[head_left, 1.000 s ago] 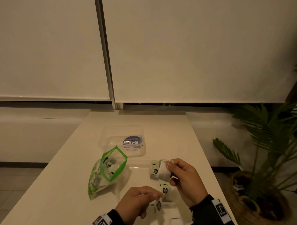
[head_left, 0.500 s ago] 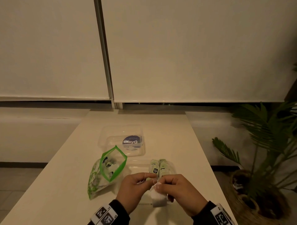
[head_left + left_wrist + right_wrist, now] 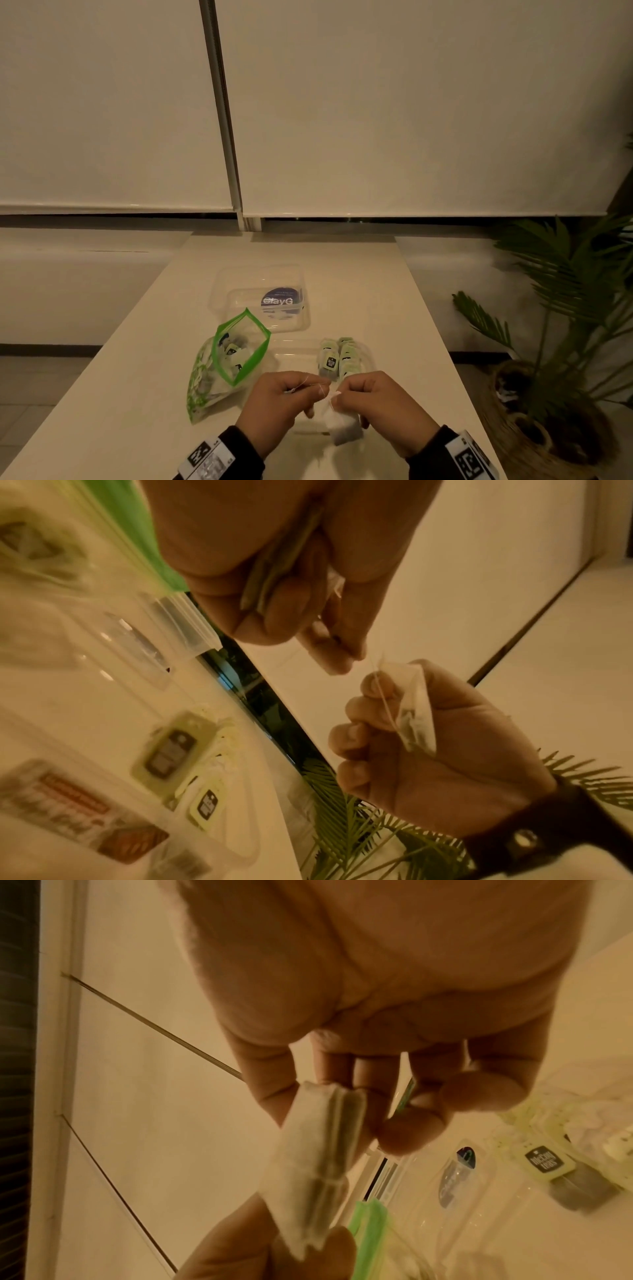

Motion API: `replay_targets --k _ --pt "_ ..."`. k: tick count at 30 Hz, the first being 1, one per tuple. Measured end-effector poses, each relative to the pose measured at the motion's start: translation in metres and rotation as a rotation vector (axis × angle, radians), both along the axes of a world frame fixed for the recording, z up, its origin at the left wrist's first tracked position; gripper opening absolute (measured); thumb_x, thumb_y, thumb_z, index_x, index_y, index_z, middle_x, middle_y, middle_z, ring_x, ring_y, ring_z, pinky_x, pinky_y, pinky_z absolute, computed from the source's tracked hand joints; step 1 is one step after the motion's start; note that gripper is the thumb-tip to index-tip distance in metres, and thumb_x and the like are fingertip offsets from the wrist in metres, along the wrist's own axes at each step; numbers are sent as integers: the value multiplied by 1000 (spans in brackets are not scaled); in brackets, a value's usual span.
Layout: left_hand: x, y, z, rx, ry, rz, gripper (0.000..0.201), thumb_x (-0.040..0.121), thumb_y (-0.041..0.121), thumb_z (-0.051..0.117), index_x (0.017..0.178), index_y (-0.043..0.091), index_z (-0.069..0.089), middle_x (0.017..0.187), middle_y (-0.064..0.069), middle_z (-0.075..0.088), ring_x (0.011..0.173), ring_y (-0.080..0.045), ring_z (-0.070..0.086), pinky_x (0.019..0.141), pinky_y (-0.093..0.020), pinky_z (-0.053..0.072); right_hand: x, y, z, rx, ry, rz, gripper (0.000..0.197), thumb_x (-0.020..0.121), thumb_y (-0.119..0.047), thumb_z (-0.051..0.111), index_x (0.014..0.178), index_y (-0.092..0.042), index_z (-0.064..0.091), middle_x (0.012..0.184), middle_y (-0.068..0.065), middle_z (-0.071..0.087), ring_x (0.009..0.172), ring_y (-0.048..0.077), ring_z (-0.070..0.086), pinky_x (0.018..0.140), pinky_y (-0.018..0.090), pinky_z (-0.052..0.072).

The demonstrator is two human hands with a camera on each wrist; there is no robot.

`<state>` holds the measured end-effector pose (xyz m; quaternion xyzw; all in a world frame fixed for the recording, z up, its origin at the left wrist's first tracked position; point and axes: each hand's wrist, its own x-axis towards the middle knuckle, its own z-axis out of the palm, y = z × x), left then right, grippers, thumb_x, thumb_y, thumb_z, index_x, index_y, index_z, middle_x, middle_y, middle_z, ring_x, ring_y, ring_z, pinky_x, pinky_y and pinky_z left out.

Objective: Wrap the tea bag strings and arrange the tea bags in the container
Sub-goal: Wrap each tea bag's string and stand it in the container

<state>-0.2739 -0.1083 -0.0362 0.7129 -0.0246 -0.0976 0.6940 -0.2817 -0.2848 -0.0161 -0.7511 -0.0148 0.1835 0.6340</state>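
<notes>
A white tea bag hangs from my right hand, which pinches its top end; the right wrist view shows the bag close up under my curled fingers. My left hand sits just to the left and pinches the thin white string between thumb and fingertip. In the left wrist view a green paper tag is tucked in that hand's curled fingers. Beyond both hands stands the clear container with several wrapped tea bags upright at its right end.
An open green-rimmed zip pouch with more tea bags lies left of the container. The clear lid with a blue label lies farther back. A potted palm in a woven basket stands off the table's right edge.
My right hand came down and nearer with the tea bag from above the container. My left hand rose to meet it and took the string. Little has moved in the last half second.
</notes>
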Motion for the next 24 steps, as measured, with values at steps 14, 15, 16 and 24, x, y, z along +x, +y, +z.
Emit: replay_targets --k 14,15,16,24 --pt "-15 -4 -5 41 -299 25 29 78 17 67 99 38 69 92 -4 73 90 -19 68 79 -28 52 2 8 -2 32 115 -26 21 74 -20 60 52 -18 61 60 2 55 52 11 49 52 23 34" --pt "-15 -5 -5 -8 -276 19 37 82 10 67 107 36 64 91 -8 74 90 -22 69 81 -31 53 2 7 -3 52 123 -29 26 79 -15 60 54 -18 62 60 3 55 53 11 49 52 23 35" --pt "-15 -5 -5 -37 -261 14 41 85 2 66 113 32 60 90 -9 75 90 -23 69 82 -31 54 3 6 -3 68 130 -32 26 82 -12 59 57 -16 63 61 4 54 53 11 49 52 24 36" --pt "-12 5 1 130 -481 -84 9 76 27 68 77 26 77 116 13 65 61 -1 52 58 -25 41 1 4 -2 287 227 -73 17 86 -3 49 81 1 65 71 12 59 58 18 53 54 29 44"
